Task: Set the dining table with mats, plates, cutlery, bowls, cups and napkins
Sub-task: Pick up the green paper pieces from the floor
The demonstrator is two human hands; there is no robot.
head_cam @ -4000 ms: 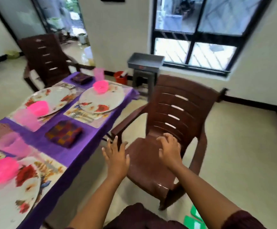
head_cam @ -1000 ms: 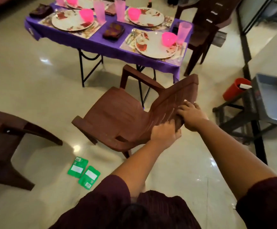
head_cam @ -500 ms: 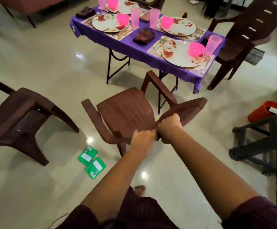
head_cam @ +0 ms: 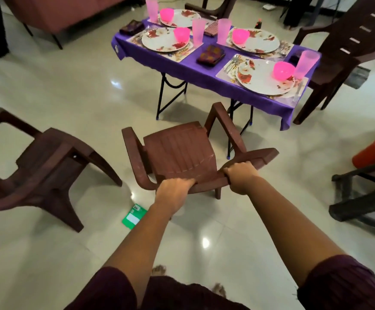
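Two hands of mine grip one brown chair [head_cam: 179, 153] by the top of its backrest: my left hand [head_cam: 174, 193] curls over the rail near its left armrest, my right hand [head_cam: 241, 175] wraps the rail further right. The chair faces the worktop [head_cam: 182, 68], near its front edge but apart from it. On the purple cloth sit four plates [head_cam: 261, 77] on mats, pink bowls [head_cam: 283, 69], pink cups [head_cam: 306, 63] and a folded napkin [head_cam: 211, 55]. Another chair [head_cam: 43, 162] stands to my left, and a green packet [head_cam: 135, 217] lies on the floor.
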